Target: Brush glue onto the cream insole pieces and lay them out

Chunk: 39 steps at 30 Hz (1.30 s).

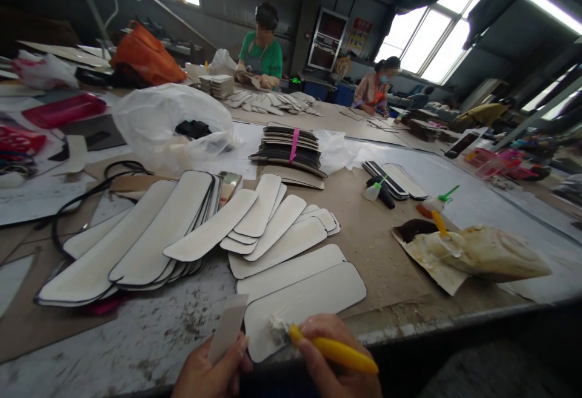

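My right hand [334, 349] grips a glue brush by its yellow handle [341, 352]. The brush's bristles [278, 329], coated with whitish paste, touch the near end of a white rounded panel [313, 295] at the table's front edge. A small pale strip [230, 322] stands between the thumb and fingers of my left hand [218, 364], just left of that panel. Beyond lie overlapping white panels with dark edges, some fanned out [282, 228], others in a longer stack [159, 234] to the left.
A glue-stained bag [491, 252] with a yellow tool lies at right, near small glue bottles [373, 189]. A pink-banded stack [291, 146] stands behind the panels, beside a clear plastic bag [173, 122]. A phone [228, 184] lies among the panels. Two people work across the table.
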{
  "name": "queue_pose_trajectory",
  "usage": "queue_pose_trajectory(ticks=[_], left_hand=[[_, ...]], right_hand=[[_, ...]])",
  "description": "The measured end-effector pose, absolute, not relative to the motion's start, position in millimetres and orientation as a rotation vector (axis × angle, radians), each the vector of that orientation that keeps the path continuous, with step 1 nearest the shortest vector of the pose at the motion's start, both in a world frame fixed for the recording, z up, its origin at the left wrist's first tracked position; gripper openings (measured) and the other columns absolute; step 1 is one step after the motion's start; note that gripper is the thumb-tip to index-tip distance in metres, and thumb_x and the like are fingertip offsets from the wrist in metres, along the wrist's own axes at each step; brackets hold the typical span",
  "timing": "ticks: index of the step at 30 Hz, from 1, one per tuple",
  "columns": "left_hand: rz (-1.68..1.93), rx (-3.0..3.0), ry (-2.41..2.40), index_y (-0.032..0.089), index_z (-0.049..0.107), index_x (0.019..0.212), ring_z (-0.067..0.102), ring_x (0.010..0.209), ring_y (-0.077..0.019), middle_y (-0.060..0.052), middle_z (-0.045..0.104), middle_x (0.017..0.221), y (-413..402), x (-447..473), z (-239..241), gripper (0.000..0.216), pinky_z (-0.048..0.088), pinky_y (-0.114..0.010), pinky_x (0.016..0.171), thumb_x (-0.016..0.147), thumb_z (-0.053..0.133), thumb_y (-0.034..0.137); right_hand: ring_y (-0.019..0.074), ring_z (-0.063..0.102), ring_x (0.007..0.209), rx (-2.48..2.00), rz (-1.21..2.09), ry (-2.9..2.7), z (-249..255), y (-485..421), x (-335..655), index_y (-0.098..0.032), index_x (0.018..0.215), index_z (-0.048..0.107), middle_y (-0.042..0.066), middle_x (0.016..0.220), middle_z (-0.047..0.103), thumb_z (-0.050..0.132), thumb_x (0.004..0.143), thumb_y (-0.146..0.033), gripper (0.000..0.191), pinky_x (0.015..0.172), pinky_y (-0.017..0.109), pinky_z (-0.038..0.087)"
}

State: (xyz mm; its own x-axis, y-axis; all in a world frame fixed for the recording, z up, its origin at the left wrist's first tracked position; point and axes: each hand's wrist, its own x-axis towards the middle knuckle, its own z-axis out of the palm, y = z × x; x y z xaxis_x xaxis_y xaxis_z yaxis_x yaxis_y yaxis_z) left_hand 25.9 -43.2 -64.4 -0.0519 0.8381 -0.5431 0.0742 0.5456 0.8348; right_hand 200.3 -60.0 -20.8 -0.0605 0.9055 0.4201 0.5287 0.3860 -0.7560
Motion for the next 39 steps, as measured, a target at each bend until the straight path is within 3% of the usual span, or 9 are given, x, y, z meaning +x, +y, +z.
queue_pose_trajectory(ticks=[3,9,16,24,39], left_hand=[[0.776,0.805,1.503,0.015,0.053,0.047,0.031,0.026,-0.0062,0.005,0.040,0.029,-42.5,27.0,-60.4,0.040,0.021,-0.019,0.032,0.059,0.055,0.053],[0.762,0.798,1.494,0.015,0.052,0.049,0.030,0.026,-0.0055,0.004,0.042,0.030,-42.8,28.3,-59.2,0.036,0.022,-0.019,0.031,0.063,0.052,0.048],[0.797,0.771,1.526,0.015,0.052,0.050,0.031,0.026,-0.0052,0.005,0.043,0.031,-45.1,29.6,-59.2,0.034,0.022,-0.017,0.030,0.061,0.054,0.047],[0.889,0.702,1.555,0.015,0.053,0.048,0.032,0.025,-0.0060,0.005,0.043,0.029,-46.2,34.1,-55.7,0.034,0.023,-0.017,0.030,0.056,0.058,0.047],[0.888,0.734,1.553,0.015,0.054,0.050,0.036,0.027,-0.0080,0.003,0.047,0.033,-47.7,32.8,-57.4,0.033,0.027,-0.020,0.030,0.056,0.060,0.048]], right_hand=[[0.0146,0.061,0.070,-1.331,0.655,-1.584,-25.5,-57.2,200.1,-0.021,0.080,0.058,0.002,0.074,0.061,0.053,0.078,-0.017,0.006,0.063,0.023,0.052],[0.0162,0.060,0.076,-1.437,0.394,-1.632,-26.1,-52.8,226.9,-0.020,0.082,0.060,0.004,0.080,0.063,0.059,0.074,-0.016,0.009,0.070,0.025,0.050],[0.0150,0.060,0.069,-1.432,0.632,-1.557,-24.5,-52.1,204.6,-0.020,0.076,0.059,0.002,0.072,0.062,0.055,0.078,-0.023,0.006,0.062,0.024,0.051],[0.0178,0.060,0.074,-1.599,-0.102,-1.707,-24.1,-44.1,292.8,-0.019,0.082,0.059,0.005,0.079,0.061,0.055,0.078,-0.022,0.006,0.071,0.032,0.051],[0.0187,0.060,0.080,-1.510,-0.300,-1.881,-9.6,-50.5,303.9,-0.020,0.092,0.055,0.007,0.084,0.061,0.053,0.080,-0.017,0.013,0.077,0.036,0.050]])
